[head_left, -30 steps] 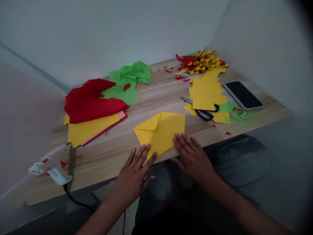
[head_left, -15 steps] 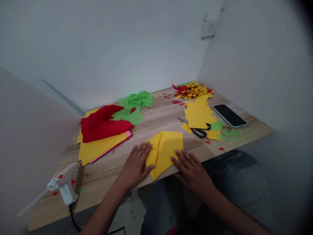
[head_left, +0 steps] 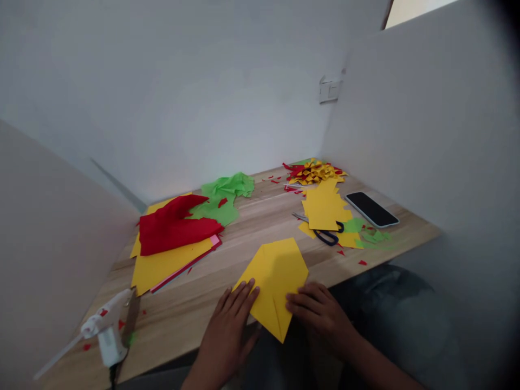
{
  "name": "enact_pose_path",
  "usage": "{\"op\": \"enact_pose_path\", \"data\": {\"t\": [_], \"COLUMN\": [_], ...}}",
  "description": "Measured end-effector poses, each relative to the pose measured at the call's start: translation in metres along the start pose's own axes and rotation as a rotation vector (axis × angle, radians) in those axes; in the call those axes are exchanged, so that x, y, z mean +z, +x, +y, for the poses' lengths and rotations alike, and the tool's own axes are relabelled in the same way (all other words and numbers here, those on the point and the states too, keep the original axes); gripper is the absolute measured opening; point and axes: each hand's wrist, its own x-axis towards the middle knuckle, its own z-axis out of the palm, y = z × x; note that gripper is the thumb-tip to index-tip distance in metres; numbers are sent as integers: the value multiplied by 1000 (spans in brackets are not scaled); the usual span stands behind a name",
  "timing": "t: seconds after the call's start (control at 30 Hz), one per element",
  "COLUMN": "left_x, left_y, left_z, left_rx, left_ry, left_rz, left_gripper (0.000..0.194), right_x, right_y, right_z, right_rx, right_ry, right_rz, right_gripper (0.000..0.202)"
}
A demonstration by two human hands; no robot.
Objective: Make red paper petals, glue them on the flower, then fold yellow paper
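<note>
A folded yellow paper (head_left: 273, 273) lies at the table's front edge, its pointed lower end sticking out past the edge. My left hand (head_left: 231, 319) rests on its lower left side, fingers stretched out on the sheet and the thumb lower, near the table edge. At the right side of the paper, my right hand (head_left: 320, 311) touches it with its fingertips; its fingers lie close together and its thumb is hidden, so a grip cannot be made out.
Red cloth-like paper (head_left: 174, 226) and yellow sheets (head_left: 162, 266) lie left, green crepe paper (head_left: 227, 189) behind. A white glue gun (head_left: 109, 325) stands front left. Scissors (head_left: 326, 237), yellow scraps (head_left: 325, 208), a phone (head_left: 371, 209) and a spiky yellow-red paper piece (head_left: 317, 172) lie right.
The yellow paper has turned and come nearer the front edge; its split folded flaps no longer show on top. Both hands have moved lower in view with it, and the camera view has shifted.
</note>
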Motion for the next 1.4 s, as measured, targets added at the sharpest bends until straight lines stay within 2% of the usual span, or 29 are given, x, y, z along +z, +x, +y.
{"op": "enact_pose_path", "data": {"t": [0.13, 0.23, 0.33, 0.43, 0.5, 0.57, 0.67, 0.83, 1.0, 1.1, 1.17, 1.27, 1.33, 1.4], "left_x": [-5, -14, -18, -11, -2, 5, 10, -9, -26, -26, -26, -25, -21, -14], "left_y": [6, 18, 28, 34, 36, 36, 34, 43, 59, 68, 81, 121, 155, 187], "left_z": [4, 4, 2, 1, 1, 1, 0, -8, -25, -31, -36, -52, -69, -89], "left_rx": [-53, -61, -145, -327, -353, -332, -358, -491, -460, -456, -474, -560, -569, -565], "left_ry": [-204, -395, -603, -741, -667, -479, -256, -112, -250, -563, -863, -1216, -1286, -1340], "left_rz": [-18, -74, -53, 97, 203, 252, 222, 133, -15, -34, 78, 358, 427, 434], "left_gripper": [44, 21, 24, 35, 50, 62, 57, 46, 22, 19, 21, 27, 34, 43], "right_x": [-20, -28, -22, -6, 7, 18, 30, 34, 35, 34, 33, 36, 46, 61], "right_y": [27, 51, 71, 87, 94, 100, 104, 111, 109, 106, 109, 131, 155, 180], "right_z": [-11, -14, -5, 9, 20, 30, 40, 41, 38, 37, 41, 59, 78, 100], "right_rx": [-84, -101, 19, 141, 177, 162, 113, 116, 195, 230, 290, 486, 568, 540], "right_ry": [116, 96, 0, -88, -93, -54, -15, -81, -44, -33, -18, 201, 397, 516], "right_rz": [-56, -100, -121, -157, -223, -326, -462, -488, -425, -390, -367, -369, -393, -425], "right_gripper": [14, 15, 18, 19, 26, 42, 57, 58, 41, 35, 30, 20, 16, 19]}}
